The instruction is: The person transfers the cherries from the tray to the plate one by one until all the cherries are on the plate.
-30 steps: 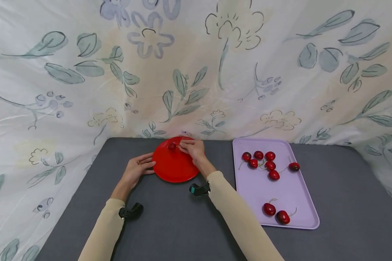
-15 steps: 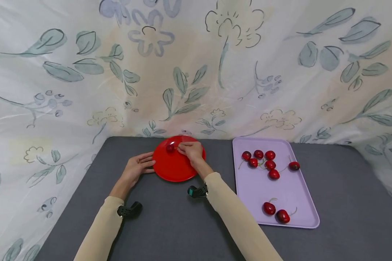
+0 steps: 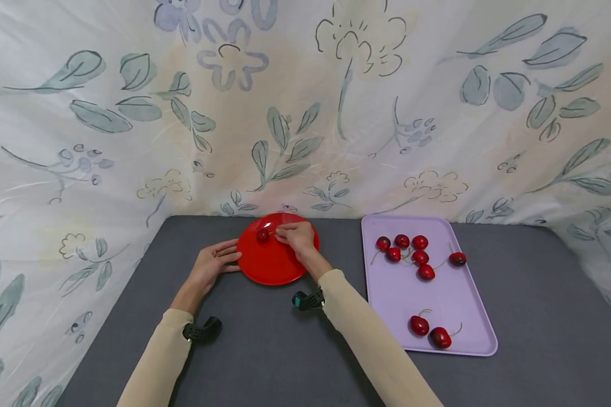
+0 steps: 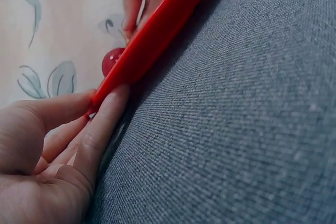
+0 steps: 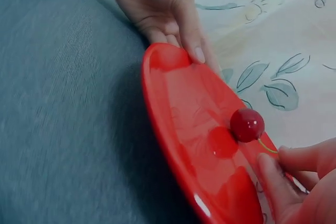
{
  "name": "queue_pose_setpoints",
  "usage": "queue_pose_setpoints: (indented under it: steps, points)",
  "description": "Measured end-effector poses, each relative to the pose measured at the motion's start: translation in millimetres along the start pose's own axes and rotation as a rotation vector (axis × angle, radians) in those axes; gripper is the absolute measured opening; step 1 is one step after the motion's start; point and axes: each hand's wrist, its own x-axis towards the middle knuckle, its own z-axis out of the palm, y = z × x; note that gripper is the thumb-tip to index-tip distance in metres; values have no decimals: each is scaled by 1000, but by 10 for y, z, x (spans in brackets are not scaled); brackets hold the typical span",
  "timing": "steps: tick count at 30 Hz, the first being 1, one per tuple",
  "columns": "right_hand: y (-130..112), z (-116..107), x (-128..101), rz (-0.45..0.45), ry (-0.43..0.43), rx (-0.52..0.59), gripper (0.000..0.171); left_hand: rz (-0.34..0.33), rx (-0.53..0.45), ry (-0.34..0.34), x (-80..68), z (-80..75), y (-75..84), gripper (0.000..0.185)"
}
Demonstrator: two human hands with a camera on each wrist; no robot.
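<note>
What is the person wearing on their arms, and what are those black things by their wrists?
Both arms wear long, plain cream-beige sleeves: left sleeve, right sleeve. A small black device is strapped at each cuff: the left wrist device is all black, the right wrist device has a teal patch. Both hands are bare, with no gloves or rings seen.

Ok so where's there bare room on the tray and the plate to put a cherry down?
The purple tray is bare through its middle band and near left corner; cherries crowd its far end. The red plate is bare except one cherry held at the far edge.
</note>
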Motion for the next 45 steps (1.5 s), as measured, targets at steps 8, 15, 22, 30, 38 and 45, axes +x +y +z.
queue_pose_setpoints:
  steps: [8, 15, 22, 30, 38, 45]
  points:
    - [-85, -85, -66, -43, -10, -180, 19, -7, -4, 9, 0, -3, -2, 56]
    - [-219, -249, -139, -85, -75, -240, 21, -6, -6, 13, -3, 9, 19, 54]
    - [-469, -566, -167, -114, -192, -142, 26, 4, -5, 11, 5, 3, 2, 55]
    - [-732, -1063, -194, -107, -362, -78, 32, 17, 3, 8, 4, 19, -3, 54]
    - [-973, -1584, -415, -216, -354, -238, 38, 27, 2, 15, -43, 33, -13, 53]
    - [-790, -1985, -565, -201, -317, -397, 38, 25, 7, 15, -66, 35, -24, 54]
